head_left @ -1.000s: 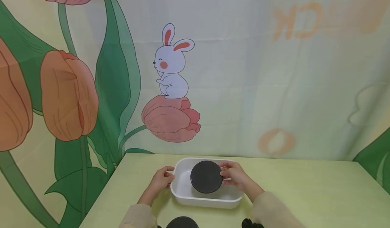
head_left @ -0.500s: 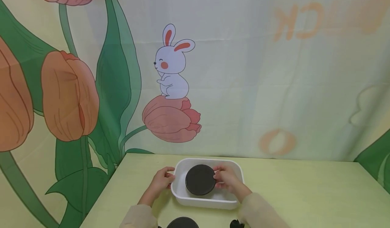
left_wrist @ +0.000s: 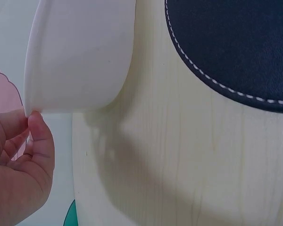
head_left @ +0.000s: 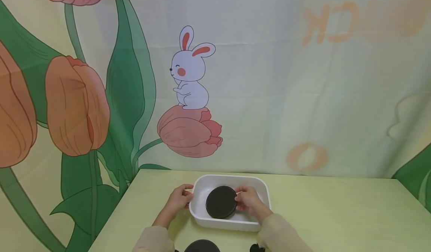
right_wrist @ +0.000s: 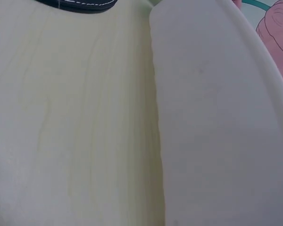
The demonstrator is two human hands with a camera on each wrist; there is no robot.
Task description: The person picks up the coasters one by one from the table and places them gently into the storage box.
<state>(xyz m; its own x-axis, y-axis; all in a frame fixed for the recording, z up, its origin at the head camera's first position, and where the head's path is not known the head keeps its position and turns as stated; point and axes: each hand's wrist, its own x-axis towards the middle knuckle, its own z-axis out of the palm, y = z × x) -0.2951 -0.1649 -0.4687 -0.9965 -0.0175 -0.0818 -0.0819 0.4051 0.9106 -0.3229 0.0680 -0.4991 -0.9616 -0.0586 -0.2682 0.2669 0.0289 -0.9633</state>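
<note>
A white rectangular tub (head_left: pixel 235 225) with rounded corners stands on the table. My left hand (head_left: pixel 179 197) holds its left end, and in the left wrist view thumb and fingers pinch the rim. My right hand (head_left: pixel 248 200) reaches over the tub and pinches the right edge of a round black coaster (head_left: pixel 221 202). The coaster is low inside the tub, its near edge close to the floor. In the right wrist view the tub's outer wall (right_wrist: pixel 221 117) fills the right side and hides nearly all of the right hand.
A second round coaster (left_wrist: pixel 240 47), dark with white edge stitching, lies on the pale wood-grain table (head_left: pixel 330 211) in front of the tub. A small black object (head_left: pixel 257 248) shows by the right sleeve. A printed cloth (head_left: pixel 256 95) with tulips and a rabbit hangs behind.
My right hand has moved left and down with the coaster, bringing it lower into the tub. The left hand and the tub have hardly moved.
</note>
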